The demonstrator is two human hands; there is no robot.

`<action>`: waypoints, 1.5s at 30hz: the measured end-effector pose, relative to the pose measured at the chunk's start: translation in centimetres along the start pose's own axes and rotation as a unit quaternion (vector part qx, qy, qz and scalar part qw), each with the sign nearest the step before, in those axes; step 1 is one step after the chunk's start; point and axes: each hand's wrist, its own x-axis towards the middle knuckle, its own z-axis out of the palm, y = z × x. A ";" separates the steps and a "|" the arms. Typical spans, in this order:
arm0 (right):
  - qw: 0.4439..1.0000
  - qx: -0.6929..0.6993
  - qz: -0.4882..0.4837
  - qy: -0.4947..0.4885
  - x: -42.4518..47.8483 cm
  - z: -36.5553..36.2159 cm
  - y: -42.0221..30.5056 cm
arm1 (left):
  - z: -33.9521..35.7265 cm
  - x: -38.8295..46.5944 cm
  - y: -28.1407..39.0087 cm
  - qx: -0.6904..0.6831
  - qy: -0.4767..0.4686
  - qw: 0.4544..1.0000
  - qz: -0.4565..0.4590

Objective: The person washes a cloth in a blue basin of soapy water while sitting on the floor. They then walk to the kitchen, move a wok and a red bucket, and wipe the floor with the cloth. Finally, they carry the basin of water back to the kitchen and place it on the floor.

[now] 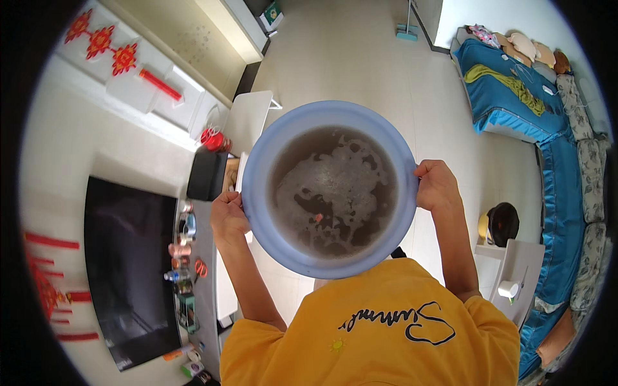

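Observation:
A round, pale blue plastic basin is held up in front of my chest. Murky grey-brown water fills much of it, with patches of pale foam on the surface. A small pinkish bit floats in the foam. My left hand grips the rim on the left side. On the opposite side, my right hand has hold of the rim, slightly higher in the picture. The fingers beneath the basin are partly hidden.
Left, a TV stands by a grey cabinet bearing bottles and orange scissors. A white table juts out ahead. Right are a blue-covered sofa, a side table with a white cup, and a broom farther off.

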 end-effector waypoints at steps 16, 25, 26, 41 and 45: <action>0.990 -0.110 -0.093 -0.009 31.9 32.8 -27.4 | 26.2 44.6 20.6 0.296 0.003 0.941 0.164; 0.998 0.028 0.034 0.051 52.4 50.3 -45.1 | 55.6 55.3 29.8 -0.026 0.025 0.996 -0.081; 0.997 0.020 0.041 0.058 54.1 52.4 -47.1 | 57.8 57.4 31.1 -0.020 0.024 0.997 -0.077; 0.991 0.099 -0.021 0.089 83.5 79.3 -71.6 | 87.2 96.9 50.8 0.005 -0.048 0.998 -0.041; 0.998 -0.011 -0.056 0.040 94.5 85.7 -79.4 | 100.2 102.9 53.1 0.024 -0.012 0.995 -0.093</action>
